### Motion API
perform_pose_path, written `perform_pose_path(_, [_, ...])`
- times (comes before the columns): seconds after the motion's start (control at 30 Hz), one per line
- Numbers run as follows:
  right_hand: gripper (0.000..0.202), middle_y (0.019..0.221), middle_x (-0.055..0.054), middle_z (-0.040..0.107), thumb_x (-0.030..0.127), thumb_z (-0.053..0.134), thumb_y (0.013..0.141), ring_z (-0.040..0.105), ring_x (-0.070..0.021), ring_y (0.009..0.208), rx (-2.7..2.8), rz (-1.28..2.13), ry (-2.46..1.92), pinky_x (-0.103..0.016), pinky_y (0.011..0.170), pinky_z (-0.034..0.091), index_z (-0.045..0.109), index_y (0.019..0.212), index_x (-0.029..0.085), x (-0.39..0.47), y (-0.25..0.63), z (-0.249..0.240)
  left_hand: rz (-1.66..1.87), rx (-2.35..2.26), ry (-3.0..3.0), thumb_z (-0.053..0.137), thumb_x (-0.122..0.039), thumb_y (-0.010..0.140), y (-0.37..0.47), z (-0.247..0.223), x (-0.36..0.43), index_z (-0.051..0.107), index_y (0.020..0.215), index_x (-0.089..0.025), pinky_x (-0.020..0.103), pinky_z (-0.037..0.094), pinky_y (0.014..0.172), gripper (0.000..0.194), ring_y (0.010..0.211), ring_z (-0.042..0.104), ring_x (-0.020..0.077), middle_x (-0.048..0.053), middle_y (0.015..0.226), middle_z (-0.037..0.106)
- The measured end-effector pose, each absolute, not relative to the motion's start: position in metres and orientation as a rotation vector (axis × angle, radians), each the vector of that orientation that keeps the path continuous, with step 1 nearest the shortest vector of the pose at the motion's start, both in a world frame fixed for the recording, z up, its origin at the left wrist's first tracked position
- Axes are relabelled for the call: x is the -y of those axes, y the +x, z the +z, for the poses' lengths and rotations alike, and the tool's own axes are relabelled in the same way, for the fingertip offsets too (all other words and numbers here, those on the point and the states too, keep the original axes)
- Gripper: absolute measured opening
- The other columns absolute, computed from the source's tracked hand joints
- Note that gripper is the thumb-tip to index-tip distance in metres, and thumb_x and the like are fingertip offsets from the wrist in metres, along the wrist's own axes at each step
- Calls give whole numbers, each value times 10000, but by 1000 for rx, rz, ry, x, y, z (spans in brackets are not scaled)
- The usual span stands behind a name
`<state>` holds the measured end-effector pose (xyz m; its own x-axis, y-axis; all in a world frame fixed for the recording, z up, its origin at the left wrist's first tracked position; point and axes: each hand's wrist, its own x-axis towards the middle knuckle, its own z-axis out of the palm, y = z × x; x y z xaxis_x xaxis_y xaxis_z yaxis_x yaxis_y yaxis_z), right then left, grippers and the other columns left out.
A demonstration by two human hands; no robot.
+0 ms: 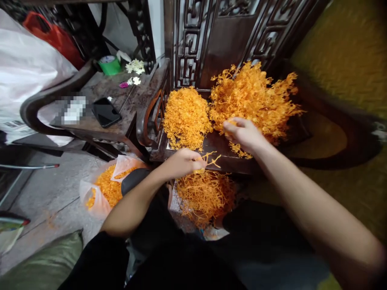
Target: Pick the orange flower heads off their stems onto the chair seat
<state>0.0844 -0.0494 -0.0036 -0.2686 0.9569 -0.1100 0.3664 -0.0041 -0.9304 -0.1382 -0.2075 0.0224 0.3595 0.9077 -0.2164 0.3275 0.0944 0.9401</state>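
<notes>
My left hand (188, 163) is closed in a pinch on a thin, branching orange sprig (213, 158), whose bare stems stick out to the right. Up and to the right, my right hand (242, 133) has its fingers curled together at the front of a large heap of orange flower sprigs (254, 96). What those fingers hold, if anything, blends into the orange behind. Left of this heap lies a rounder mound of small orange blossoms (186, 117). Below my left hand is a tangle of stripped-looking orange stems (205, 195).
Both blossom heaps rest on a dark carved wooden chair (211, 159). A plastic bag (104, 203) of orange bits stands on the floor. On the side table (128, 117) at left are a phone (105, 112), green tape (109, 65) and white flowers (135, 67).
</notes>
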Motion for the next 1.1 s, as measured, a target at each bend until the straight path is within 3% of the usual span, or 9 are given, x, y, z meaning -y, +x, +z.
perform_pose_path(0.17, [301, 1172, -202, 649, 387, 490, 984, 601, -298, 979, 2412, 430, -1107, -446, 877, 503, 662, 1051, 149, 45, -13, -33, 375, -767, 1433, 674, -501, 877, -131, 20, 205, 732, 785, -169, 268, 351, 538, 349, 586, 497, 121, 19, 681, 626])
perform_pose_path(0.23, [318, 1344, -243, 580, 312, 485, 975, 568, -349, 1139, 2685, 217, -858, -509, 983, 459, 680, 1142, 125, 43, -45, -44, 315, -611, 1439, 711, -510, 863, -128, 19, 207, 746, 792, -171, 271, 383, 571, 348, 637, 538, 133, 41, 751, 677])
perform_pose_path(0.37, [369, 1336, -203, 650, 262, 598, 904, 486, -422, 1316, 3038, 138, -560, -686, 1152, 251, 726, 1233, 158, 28, -68, -61, 427, -669, 1279, 716, -570, 866, -128, 16, 208, 734, 771, -166, 271, 360, 548, 415, 571, 487, 114, 26, 679, 634])
perform_pose_path(0.5, [649, 1545, -173, 541, 351, 618, 896, 326, -446, 1508, 2956, 287, -543, -735, 1225, 92, 546, 1509, 152, 17, -49, -50, 800, -901, 930, 601, -578, 954, -134, 13, 200, 689, 737, -153, 281, 351, 534, 485, 523, 474, 120, 27, 588, 570])
perform_pose_path(0.6, [537, 1501, -169, 584, 430, 465, 1007, 492, -356, 1427, 2425, 556, -772, -625, 1214, 322, 587, 1452, 155, 33, -16, -29, 1018, -958, 645, 635, -497, 952, -139, 12, 193, 712, 795, -145, 274, 383, 536, 393, 562, 531, 137, 60, 670, 639])
perform_pose_path(0.7, [533, 1216, -132, 725, 555, 323, 1059, 701, -270, 1118, 1879, 1001, -977, -488, 954, 584, 641, 1337, 229, 71, 20, -12, 1132, -921, 567, 713, -344, 898, -143, 12, 190, 753, 889, -145, 282, 469, 630, 202, 715, 626, 159, 93, 904, 731])
perform_pose_path(0.83, [497, 1170, -121, 681, 584, 361, 1048, 698, -249, 992, 1687, 1059, -1064, -437, 804, 615, 625, 1331, 272, 126, 56, -1, 1228, -967, 613, 802, -278, 801, -137, 9, 190, 755, 911, -153, 291, 507, 750, 173, 845, 659, 166, 83, 988, 745])
perform_pose_path(0.97, [456, 1143, -107, 596, 491, 691, 925, 634, -268, 1005, 2006, 584, -965, -480, 880, 580, 648, 1336, 299, 158, 70, 9, 1159, -1029, 756, 801, -410, 816, -122, 7, 192, 704, 881, -154, 261, 474, 635, 282, 689, 586, 123, 35, 816, 678])
perform_pose_path(1.1, [251, 1134, -93, 559, 376, 695, 944, 622, -235, 951, 2117, 545, -835, -456, 828, 588, 738, 1179, 301, 163, 77, 15, 1130, -1073, 774, 803, -414, 794, -110, 11, 194, 614, 835, -161, 244, 463, 577, 318, 651, 578, 114, 3, 760, 644])
